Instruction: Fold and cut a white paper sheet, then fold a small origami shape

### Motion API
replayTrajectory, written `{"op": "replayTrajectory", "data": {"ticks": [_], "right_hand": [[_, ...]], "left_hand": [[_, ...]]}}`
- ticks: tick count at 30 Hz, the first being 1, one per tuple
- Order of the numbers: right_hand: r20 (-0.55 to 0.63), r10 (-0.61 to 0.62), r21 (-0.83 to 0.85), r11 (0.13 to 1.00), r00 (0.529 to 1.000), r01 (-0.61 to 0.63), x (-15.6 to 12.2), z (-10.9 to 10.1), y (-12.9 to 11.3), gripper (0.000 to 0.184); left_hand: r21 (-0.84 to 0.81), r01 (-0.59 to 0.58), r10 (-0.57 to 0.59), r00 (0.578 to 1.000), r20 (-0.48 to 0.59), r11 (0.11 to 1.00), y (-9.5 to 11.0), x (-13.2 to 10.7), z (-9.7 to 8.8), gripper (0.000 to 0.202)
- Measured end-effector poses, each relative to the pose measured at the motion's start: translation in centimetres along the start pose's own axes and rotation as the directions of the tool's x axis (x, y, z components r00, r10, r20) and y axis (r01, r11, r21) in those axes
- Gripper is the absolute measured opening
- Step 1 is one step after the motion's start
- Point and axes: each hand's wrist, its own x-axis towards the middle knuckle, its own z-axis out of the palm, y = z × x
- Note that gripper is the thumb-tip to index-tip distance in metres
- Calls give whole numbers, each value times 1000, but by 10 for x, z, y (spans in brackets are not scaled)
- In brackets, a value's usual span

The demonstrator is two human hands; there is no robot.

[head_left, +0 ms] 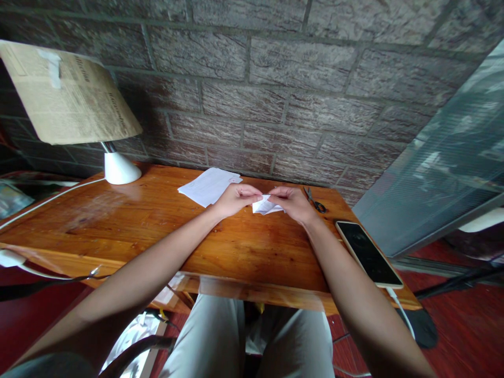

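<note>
A small folded piece of white paper [266, 206] is held just above the wooden table [157, 231], near its far edge. My left hand [236, 198] pinches the paper's left side with closed fingers. My right hand [293, 202] grips its right side, fingers curled over the top fold. Both forearms reach forward across the table toward the brick wall.
A stack of white sheets [208, 185] lies just left of my hands. Small scissors [314, 200] rest to the right, and a dark phone [368, 253] lies near the right edge. A lamp [74, 105] with a white cable [47, 199] stands at back left.
</note>
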Motion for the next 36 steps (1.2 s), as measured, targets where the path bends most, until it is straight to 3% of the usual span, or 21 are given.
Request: {"op": "replayTrajectory", "data": {"ticks": [7, 19, 27, 36], "right_hand": [[-23, -45, -24, 999, 999, 45, 1, 2, 3, 27], [-28, 13, -77, 997, 1000, -15, -6, 3, -8, 41], [86, -5, 26, 1000, 996, 3, -6, 4, -11, 35], [82, 29, 78, 996, 996, -35, -3, 8, 1, 46]], "left_hand": [[-46, 22, -23, 1000, -10, 999, 1, 0, 1, 35], [-47, 53, -54, 998, -28, 998, 0, 2, -1, 41], [-54, 22, -28, 995, -99, 998, 5, 2, -5, 40], [-37, 13, -15, 999, -41, 999, 8, -2, 5, 38]]}}
